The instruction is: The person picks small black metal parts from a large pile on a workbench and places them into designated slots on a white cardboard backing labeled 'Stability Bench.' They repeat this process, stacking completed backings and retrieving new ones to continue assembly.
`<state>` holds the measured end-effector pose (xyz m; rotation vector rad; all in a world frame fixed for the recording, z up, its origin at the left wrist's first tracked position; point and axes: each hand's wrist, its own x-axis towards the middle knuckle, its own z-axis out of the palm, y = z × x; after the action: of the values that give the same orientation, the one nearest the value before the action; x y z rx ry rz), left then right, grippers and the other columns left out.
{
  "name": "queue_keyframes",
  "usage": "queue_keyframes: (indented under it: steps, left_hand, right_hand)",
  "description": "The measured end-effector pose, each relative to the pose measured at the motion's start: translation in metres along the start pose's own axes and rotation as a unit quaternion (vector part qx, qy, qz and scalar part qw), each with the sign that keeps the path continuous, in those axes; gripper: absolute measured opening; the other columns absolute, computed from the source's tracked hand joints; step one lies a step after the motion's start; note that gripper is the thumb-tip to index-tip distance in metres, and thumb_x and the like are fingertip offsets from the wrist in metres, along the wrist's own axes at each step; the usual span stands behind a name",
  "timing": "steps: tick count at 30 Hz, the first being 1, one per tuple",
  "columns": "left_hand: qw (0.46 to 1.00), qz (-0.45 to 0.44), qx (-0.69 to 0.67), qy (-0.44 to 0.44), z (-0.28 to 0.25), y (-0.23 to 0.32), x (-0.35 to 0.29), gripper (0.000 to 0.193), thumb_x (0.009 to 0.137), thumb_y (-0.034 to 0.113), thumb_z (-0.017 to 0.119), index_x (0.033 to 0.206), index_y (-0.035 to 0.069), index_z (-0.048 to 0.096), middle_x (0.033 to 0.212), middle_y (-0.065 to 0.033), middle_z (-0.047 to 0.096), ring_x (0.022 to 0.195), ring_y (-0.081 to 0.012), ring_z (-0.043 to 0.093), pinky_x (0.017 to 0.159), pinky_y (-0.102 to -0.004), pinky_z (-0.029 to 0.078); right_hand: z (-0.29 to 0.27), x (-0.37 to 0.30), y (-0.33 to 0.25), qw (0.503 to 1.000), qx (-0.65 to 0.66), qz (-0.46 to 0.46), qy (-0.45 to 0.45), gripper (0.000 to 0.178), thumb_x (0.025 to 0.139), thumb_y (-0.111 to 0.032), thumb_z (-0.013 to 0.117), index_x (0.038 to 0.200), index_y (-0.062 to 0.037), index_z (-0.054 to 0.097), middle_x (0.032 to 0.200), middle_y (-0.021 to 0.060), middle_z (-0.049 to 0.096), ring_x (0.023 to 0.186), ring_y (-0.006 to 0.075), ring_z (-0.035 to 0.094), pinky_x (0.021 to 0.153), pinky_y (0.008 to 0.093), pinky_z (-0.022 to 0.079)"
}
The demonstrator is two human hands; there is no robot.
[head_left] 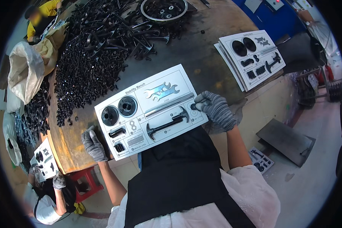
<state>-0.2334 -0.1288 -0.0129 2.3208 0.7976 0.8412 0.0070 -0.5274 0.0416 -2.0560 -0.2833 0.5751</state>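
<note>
A white printed card (131, 90) lies tilted at the table's front edge, in front of my apron. On it are two black round caps (127, 106), two silver open-end wrenches (161, 91), a silver rod (170, 105), a black T-ended bar (167, 123) and small black bolts (119, 146). My right hand (217, 110), in a grey knit glove, pinches a small black round piece (194, 106) over the card's right side. By the lower left edge, my gloved left hand (94, 145) rests with its fingers extended; whether it touches the card is unclear.
Heaps of black bolts (83, 72) and black metal parts (106, 30) cover the table's far left, beside a metal bowl (164, 19) of washers. Similar cards (254, 57) are stacked right. Another person's gloved hand (59, 181) holds a card lower left, near a red stool (86, 185).
</note>
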Motion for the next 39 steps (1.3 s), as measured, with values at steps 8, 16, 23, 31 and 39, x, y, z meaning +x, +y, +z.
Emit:
queue_keyframes:
  steps: [8,16,23,31,39]
  left_hand:
    - [1.0,-0.008,0.013,0.004,0.001,0.0,0.001,0.029,0.103,0.024,0.051,0.102,0.001,0.068,0.099,-0.011,0.063,0.096,-0.0245,0.057,0.09,-0.0369,0.045]
    - [0.999,0.018,0.037,0.008,0.004,-0.008,0.001,0.03,0.102,0.025,0.051,0.101,0.001,0.068,0.097,-0.0128,0.063,0.093,-0.0268,0.059,0.089,-0.038,0.046]
    - [1.0,0.017,0.019,0.017,0.003,-0.004,0.002,0.028,0.102,0.023,0.05,0.099,0.001,0.068,0.096,-0.0135,0.064,0.093,-0.0273,0.059,0.088,-0.0385,0.046]
    - [0.999,0.02,0.019,0.016,-0.001,-0.011,-0.004,0.025,0.102,0.021,0.051,0.1,0.002,0.068,0.097,-0.0131,0.065,0.093,-0.0268,0.06,0.089,-0.0381,0.047]
    - [0.999,0.005,0.033,-0.002,0.004,-0.016,-0.002,0.029,0.102,0.024,0.051,0.103,0.001,0.069,0.099,-0.0124,0.065,0.095,-0.0256,0.06,0.09,-0.0379,0.046]
  right_hand:
    - [-0.004,0.001,0.005,1.0,0.012,-0.002,0.026,0.016,0.082,-0.003,0.075,0.097,-0.0028,0.068,0.084,0.0047,0.068,0.075,0.0101,0.062,0.072,0.0275,0.054]
    - [-0.067,0.043,-0.056,0.992,-0.013,-0.003,-0.127,0.034,0.085,-0.012,0.075,0.115,-0.0001,0.064,0.09,0.005,0.069,0.08,0.0109,0.065,0.073,0.0273,0.056]
    - [-0.042,0.147,-0.082,0.945,0.078,-0.297,0.111,0.031,0.091,-0.009,0.066,0.122,-0.009,0.064,0.111,0.0082,0.071,0.103,0.0136,0.064,0.091,0.0297,0.051]
    - [-0.007,0.038,-0.02,0.953,-0.002,-0.298,0.048,0.025,0.083,-0.001,0.063,0.105,-0.0084,0.072,0.107,0.0088,0.068,0.1,0.0228,0.066,0.092,0.0327,0.052]
    - [-0.002,-0.01,0.015,0.921,-0.248,-0.289,0.08,0.021,0.077,-0.007,0.071,0.094,-0.0167,0.079,0.112,0.0102,0.067,0.108,0.0264,0.062,0.094,0.0368,0.051]
